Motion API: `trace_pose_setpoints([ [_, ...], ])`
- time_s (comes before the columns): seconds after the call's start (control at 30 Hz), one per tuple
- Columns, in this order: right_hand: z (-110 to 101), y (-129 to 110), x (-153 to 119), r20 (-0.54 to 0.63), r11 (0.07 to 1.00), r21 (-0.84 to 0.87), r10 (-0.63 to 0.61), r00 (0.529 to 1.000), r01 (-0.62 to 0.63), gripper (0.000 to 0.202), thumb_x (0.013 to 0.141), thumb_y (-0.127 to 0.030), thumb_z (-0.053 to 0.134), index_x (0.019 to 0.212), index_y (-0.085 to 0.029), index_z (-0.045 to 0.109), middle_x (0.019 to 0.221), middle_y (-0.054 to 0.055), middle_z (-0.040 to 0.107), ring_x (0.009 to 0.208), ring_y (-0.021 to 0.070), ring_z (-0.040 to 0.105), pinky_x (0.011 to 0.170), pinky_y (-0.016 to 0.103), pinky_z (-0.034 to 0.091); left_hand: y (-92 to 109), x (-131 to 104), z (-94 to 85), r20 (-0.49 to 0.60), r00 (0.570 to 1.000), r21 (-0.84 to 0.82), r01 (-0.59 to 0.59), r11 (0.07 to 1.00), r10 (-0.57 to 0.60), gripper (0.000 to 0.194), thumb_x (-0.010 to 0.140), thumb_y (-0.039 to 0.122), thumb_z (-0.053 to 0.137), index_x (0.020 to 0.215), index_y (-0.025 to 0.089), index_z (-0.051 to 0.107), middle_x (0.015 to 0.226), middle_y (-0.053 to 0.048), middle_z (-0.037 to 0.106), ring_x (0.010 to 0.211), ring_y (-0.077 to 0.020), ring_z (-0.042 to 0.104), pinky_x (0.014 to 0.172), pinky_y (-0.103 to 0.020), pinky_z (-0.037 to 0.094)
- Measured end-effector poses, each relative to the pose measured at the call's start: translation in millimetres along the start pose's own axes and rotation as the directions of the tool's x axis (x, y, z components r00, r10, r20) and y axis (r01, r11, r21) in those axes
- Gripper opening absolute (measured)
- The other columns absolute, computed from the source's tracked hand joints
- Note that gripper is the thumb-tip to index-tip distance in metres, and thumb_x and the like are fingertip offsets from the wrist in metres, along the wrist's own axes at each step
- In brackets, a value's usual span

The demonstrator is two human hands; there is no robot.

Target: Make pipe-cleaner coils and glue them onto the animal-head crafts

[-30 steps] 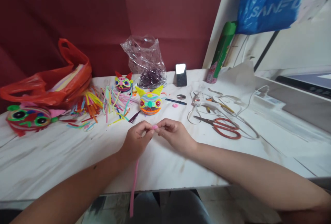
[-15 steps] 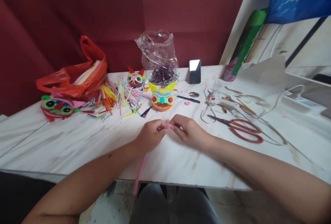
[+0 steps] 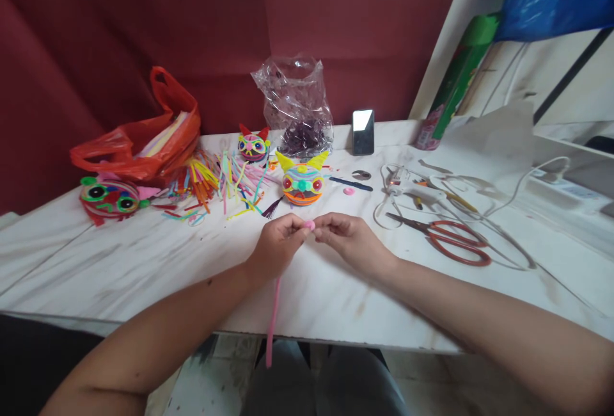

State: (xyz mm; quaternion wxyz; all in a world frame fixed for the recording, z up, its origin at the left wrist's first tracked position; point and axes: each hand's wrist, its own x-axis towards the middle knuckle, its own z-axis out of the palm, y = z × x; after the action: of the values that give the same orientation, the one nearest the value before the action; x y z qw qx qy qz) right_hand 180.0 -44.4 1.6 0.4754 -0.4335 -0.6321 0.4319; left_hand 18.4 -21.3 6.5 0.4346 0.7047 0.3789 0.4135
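Note:
A pink pipe cleaner (image 3: 272, 326) is pinched in my left hand (image 3: 275, 243), its loose tail hanging down past the table's front edge. Its other end forms a small tight coil (image 3: 309, 225) between my two hands. The fingertips of my right hand (image 3: 348, 237) are pressed together at the coil's right side. Just beyond my hands stands a round striped animal head (image 3: 302, 184) with yellow ears. A flat pink disc (image 3: 348, 191) lies to its right.
Red-handled scissors (image 3: 458, 242), a white glue gun (image 3: 407, 182) and looped cables lie to the right. Cut pipe cleaner pieces (image 3: 240, 179), a red plastic bag (image 3: 125, 147) and two more animal heads are left. A phone (image 3: 363, 132) stands at the back.
The coil shows more fully and sits slightly higher and further left. The pink tail has swung right. My right fingers have shifted a little around the coil.

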Motion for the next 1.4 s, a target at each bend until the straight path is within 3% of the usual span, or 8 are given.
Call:
trace_pose_setpoints([
  [0.13, 5.4, 3.3, -2.9, -0.083, 0.997, -0.068, -0.044, 0.996, 0.039, 0.02, 0.077, -0.036, 0.057, 0.077, -0.016, 0.059, 0.068, 0.002, 0.059, 0.063, 0.0132, 0.053, 0.06, 0.027, 0.043, -1.5, -1.1, 3.2, 0.022, 1.0, 0.041, 0.01, 0.999, -0.011, 0.013, 0.073, 0.027, 0.056, 0.069, 0.015, 0.056, 0.06, 0.004, 0.051, 0.055, -0.0077, 0.043, 0.052, -0.02, 0.034],
  [0.37, -1.5, 3.8, -0.1, -0.046, 0.941, -0.317, -0.137, 0.989, 0.116, 0.018, 0.084, -0.029, 0.049, 0.074, -0.016, 0.057, 0.067, 0.002, 0.058, 0.061, 0.0128, 0.051, 0.057, 0.025, 0.04, 0.7, 4.4, -1.9, 0.144, 0.975, 0.061, 0.164, 0.985, -0.171, 0.015, 0.072, 0.029, 0.056, 0.068, 0.014, 0.055, 0.057, 0.004, 0.051, 0.055, -0.0092, 0.048, 0.056, -0.022, 0.04],
  [0.57, -10.6, 0.9, 1.7, 0.15, 0.743, -0.556, -0.35, 0.924, 0.372, 0.012, 0.083, -0.016, 0.047, 0.075, -0.016, 0.055, 0.068, 0.003, 0.057, 0.061, 0.0122, 0.051, 0.056, 0.023, 0.04, -4.0, 2.8, -5.6, 0.134, 0.989, 0.386, -0.109, 0.916, 0.061, 0.013, 0.077, 0.024, 0.051, 0.068, 0.016, 0.056, 0.063, 0.002, 0.055, 0.06, -0.0105, 0.048, 0.057, -0.023, 0.037],
  [0.77, -12.1, 2.3, -2.1, 0.359, 0.563, -0.66, -0.346, 0.867, 0.498, 0.018, 0.081, -0.01, 0.042, 0.073, -0.013, 0.058, 0.069, 0.009, 0.058, 0.065, 0.0165, 0.053, 0.059, 0.027, 0.041, -9.0, 1.7, -4.7, 0.302, 0.924, 0.439, -0.352, 0.826, 0.233, 0.012, 0.077, 0.016, 0.048, 0.07, 0.016, 0.057, 0.068, 0.0, 0.056, 0.064, -0.0112, 0.051, 0.063, -0.024, 0.038],
  [0.87, -11.3, -1.5, -2.1, 0.284, 0.69, -0.587, -0.315, 0.906, 0.424, 0.017, 0.082, -0.014, 0.045, 0.075, -0.014, 0.061, 0.073, 0.008, 0.061, 0.067, 0.0164, 0.056, 0.061, 0.027, 0.043, -5.3, 2.0, -6.2, 0.276, 0.933, 0.392, -0.329, 0.859, 0.231, 0.011, 0.076, 0.018, 0.05, 0.067, 0.015, 0.057, 0.063, 0.001, 0.052, 0.06, -0.0105, 0.048, 0.059, -0.024, 0.036],
  [1.03, -7.5, -9.0, 0.5, 0.06, 0.985, -0.147, -0.083, 0.995, 0.092, 0.018, 0.081, -0.031, 0.055, 0.088, -0.016, 0.063, 0.084, 0.005, 0.068, 0.077, 0.0155, 0.061, 0.07, 0.028, 0.047, -0.9, 3.6, -6.4, 0.04, 0.999, 0.074, -0.023, 0.997, 0.02, 0.014, 0.075, 0.029, 0.055, 0.069, 0.016, 0.055, 0.058, 0.004, 0.049, 0.054, -0.0086, 0.042, 0.052, -0.022, 0.033],
  [1.2, 5.5, -1.2, -2.4, -0.072, 0.999, 0.037, -0.014, 0.997, 0.016, 0.024, 0.074, -0.04, 0.061, 0.081, -0.016, 0.06, 0.071, 0.002, 0.065, 0.067, 0.0144, 0.059, 0.063, 0.027, 0.047, -2.0, 1.8, 0.5, -0.006, 0.999, -0.049, 0.046, 0.998, -0.046, 0.015, 0.074, 0.03, 0.055, 0.069, 0.015, 0.055, 0.058, 0.004, 0.049, 0.054, -0.0079, 0.041, 0.052, -0.021, 0.032],
  [1.4, 7.7, 4.1, -3.7, -0.135, 0.994, -0.104, -0.058, 0.989, 0.044, 0.026, 0.08, -0.042, 0.054, 0.074, -0.016, 0.057, 0.066, 0.002, 0.059, 0.061, 0.0128, 0.052, 0.057, 0.026, 0.043, -4.7, 0.9, 5.9, 0.024, 0.997, 0.02, 0.071, 0.997, -0.071, 0.014, 0.072, 0.029, 0.056, 0.067, 0.016, 0.054, 0.057, 0.004, 0.049, 0.053, -0.0081, 0.043, 0.053, -0.021, 0.035],
])
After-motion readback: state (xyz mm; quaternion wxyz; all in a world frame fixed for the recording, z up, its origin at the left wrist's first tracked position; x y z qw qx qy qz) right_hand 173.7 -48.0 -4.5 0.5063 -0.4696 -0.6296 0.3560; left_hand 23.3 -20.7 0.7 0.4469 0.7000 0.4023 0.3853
